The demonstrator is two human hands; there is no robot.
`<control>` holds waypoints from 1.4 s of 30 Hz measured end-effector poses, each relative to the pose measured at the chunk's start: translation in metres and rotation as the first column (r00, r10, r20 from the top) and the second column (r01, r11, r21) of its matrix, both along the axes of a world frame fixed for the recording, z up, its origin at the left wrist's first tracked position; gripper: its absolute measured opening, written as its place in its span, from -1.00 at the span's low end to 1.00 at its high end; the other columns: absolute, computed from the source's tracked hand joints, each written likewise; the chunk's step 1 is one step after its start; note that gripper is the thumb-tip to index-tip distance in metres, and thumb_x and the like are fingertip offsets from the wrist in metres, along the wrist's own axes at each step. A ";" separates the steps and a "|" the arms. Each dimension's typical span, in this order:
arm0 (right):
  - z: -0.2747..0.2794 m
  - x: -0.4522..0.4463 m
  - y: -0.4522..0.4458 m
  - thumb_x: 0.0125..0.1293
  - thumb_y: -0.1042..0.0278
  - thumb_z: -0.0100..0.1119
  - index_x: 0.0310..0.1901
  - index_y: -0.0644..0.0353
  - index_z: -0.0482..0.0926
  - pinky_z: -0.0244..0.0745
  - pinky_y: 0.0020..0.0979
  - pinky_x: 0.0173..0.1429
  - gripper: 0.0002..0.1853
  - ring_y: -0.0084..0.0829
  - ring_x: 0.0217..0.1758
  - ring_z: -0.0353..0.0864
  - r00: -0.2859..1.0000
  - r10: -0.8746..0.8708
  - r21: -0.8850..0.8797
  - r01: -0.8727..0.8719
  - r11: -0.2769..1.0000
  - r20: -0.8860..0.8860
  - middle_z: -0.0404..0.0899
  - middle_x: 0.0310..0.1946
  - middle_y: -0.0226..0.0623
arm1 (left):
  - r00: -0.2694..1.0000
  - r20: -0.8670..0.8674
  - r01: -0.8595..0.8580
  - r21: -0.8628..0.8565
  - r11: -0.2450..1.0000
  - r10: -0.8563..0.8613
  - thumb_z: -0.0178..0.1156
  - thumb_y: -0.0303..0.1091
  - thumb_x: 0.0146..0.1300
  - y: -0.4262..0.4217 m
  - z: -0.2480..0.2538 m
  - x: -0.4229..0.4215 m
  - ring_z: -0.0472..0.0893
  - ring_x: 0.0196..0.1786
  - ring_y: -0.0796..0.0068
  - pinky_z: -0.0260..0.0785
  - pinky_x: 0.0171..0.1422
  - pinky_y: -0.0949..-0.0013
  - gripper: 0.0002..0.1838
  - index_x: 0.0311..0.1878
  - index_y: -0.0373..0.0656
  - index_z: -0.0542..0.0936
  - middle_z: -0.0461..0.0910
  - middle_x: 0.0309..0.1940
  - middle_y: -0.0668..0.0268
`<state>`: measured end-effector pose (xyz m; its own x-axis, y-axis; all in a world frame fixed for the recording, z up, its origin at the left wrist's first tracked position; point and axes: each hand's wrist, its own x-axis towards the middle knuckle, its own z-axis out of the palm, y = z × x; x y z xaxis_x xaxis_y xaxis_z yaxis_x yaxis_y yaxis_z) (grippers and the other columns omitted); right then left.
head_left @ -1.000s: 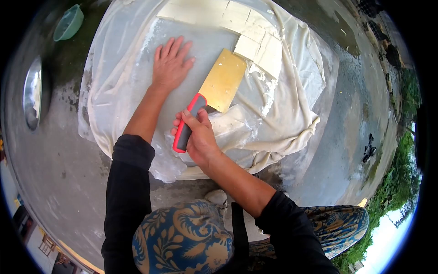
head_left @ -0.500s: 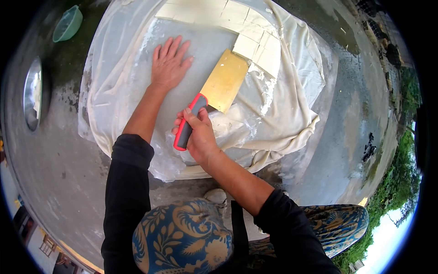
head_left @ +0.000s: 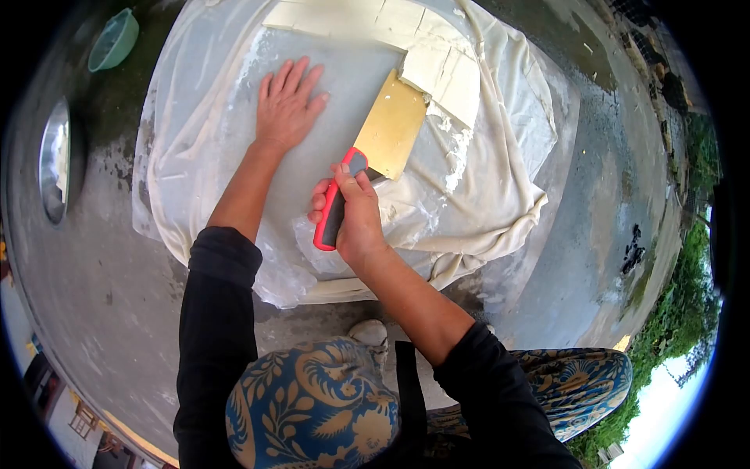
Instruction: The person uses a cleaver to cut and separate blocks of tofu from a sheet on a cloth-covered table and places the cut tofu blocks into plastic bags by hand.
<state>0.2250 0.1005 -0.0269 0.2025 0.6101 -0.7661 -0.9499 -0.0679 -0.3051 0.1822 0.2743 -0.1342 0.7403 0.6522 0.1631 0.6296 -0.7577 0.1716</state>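
My right hand [head_left: 358,209] grips the red and grey handle of a cleaver [head_left: 392,125] with a broad golden blade. The blade points away from me, its far end against the near corner of the cut pale tofu-like blocks [head_left: 437,70]. White crumbs stick to the blade. Palm down with fingers spread, my left hand [head_left: 286,108] rests on the smooth grey surface [head_left: 344,86], left of the blade and apart from the blocks. Scored lines divide the blocks, which curve along the far and right edges of that surface.
Cream cloth [head_left: 512,187] lies folded around the surface, with clear plastic sheet [head_left: 281,277] at its near side. A green basin [head_left: 114,41] and a metal basin [head_left: 56,164] stand on the floor at left. My patterned knees [head_left: 312,406] are close below.
My right hand has pushed the cleaver a little away and to the right. Its far end now meets the corner block, whose edge looks shifted. My left hand has hardly moved.
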 end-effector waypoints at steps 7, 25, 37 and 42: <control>-0.010 -0.008 0.009 0.41 0.19 -0.02 -0.20 0.05 0.26 0.40 -0.44 -0.55 -0.83 -0.52 -0.57 0.44 0.996 0.021 -0.144 -0.008 0.990 0.085 0.45 -0.50 -0.37 | 1.000 -0.003 -0.006 -0.003 1.000 0.006 -0.10 0.05 0.34 0.000 -0.001 0.000 0.11 0.43 0.28 -0.20 0.47 0.09 -0.47 0.33 0.14 0.31 0.16 0.40 0.37; -0.006 -0.012 0.013 0.41 0.21 -0.02 -0.21 0.09 0.27 0.36 -0.46 -0.63 -0.82 -0.54 -0.63 0.39 0.994 0.031 -0.138 -0.016 0.990 0.105 0.41 -0.55 -0.36 | 1.000 0.008 0.004 0.025 1.000 -0.004 -0.11 0.06 0.34 0.002 -0.003 0.000 0.12 0.43 0.29 -0.21 0.47 0.11 -0.47 0.34 0.15 0.31 0.17 0.39 0.38; -0.022 -0.017 0.031 0.41 0.20 -0.03 -0.20 0.06 0.21 0.37 -0.47 -0.62 -0.81 -0.55 -0.63 0.40 0.992 -0.057 -0.124 0.071 0.990 0.112 0.40 -0.53 -0.37 | 1.000 0.021 0.012 0.023 1.000 -0.013 -0.13 0.07 0.35 0.002 -0.004 -0.001 0.12 0.42 0.28 -0.20 0.47 0.11 -0.47 0.33 0.14 0.31 0.17 0.39 0.36; -0.026 -0.025 0.030 0.41 0.15 -0.03 -0.19 0.04 0.21 0.39 -0.47 -0.60 -0.78 -0.54 -0.59 0.43 0.991 -0.104 -0.116 0.114 0.987 0.084 0.41 -0.50 -0.36 | 1.000 0.024 0.005 0.030 1.000 -0.006 -0.12 0.06 0.35 0.002 -0.003 0.000 0.12 0.42 0.28 -0.19 0.47 0.10 -0.47 0.33 0.14 0.31 0.17 0.39 0.36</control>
<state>0.1995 0.1308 -0.0534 0.3242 0.4858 -0.8117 -0.9275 -0.0057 -0.3739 0.1819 0.2766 -0.1368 0.7394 0.6429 0.2001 0.6216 -0.7660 0.1641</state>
